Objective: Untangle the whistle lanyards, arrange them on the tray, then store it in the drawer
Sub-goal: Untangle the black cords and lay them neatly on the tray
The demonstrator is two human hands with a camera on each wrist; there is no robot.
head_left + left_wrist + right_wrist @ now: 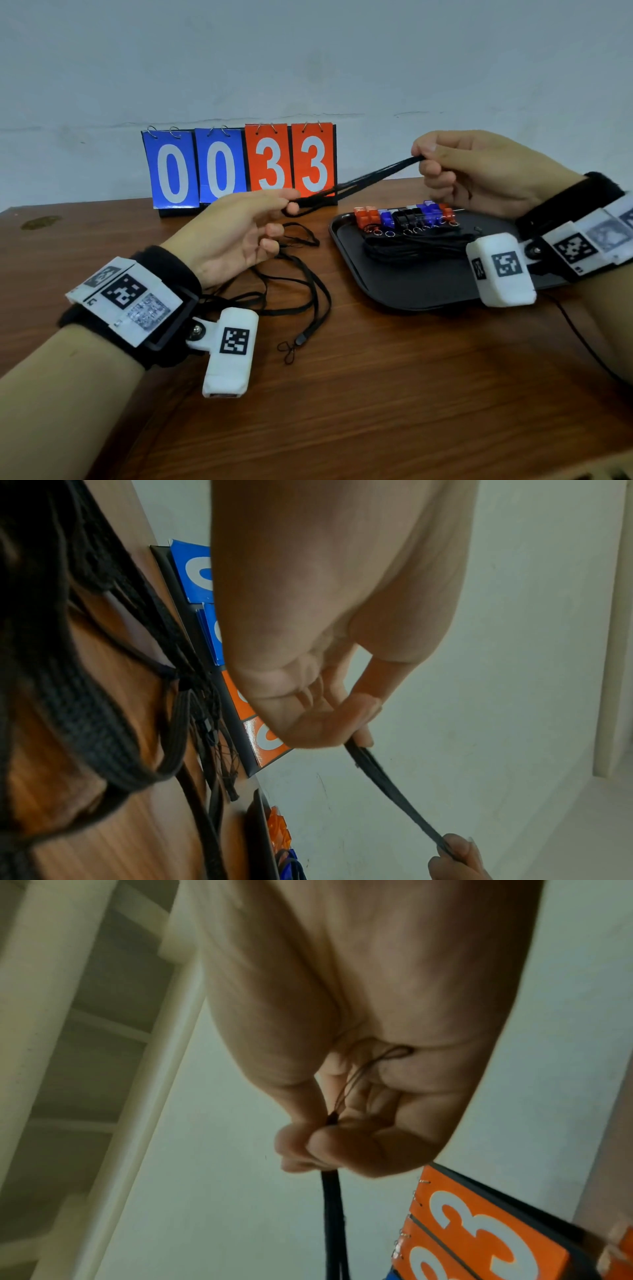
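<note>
A black lanyard is stretched taut in the air between my two hands. My right hand pinches its upper end, with the thin end loop lying in the palm. My left hand pinches the lower end between thumb and forefinger. Under the left hand, a loose tangle of black lanyards lies on the wooden table. The black tray at the right holds a row of orange, blue and black whistles with coiled black cords in front of them.
A flip scoreboard reading 0033 stands at the back of the table against the white wall. A thin black cable runs over the table by my right forearm. A stain marks the far left of the tabletop.
</note>
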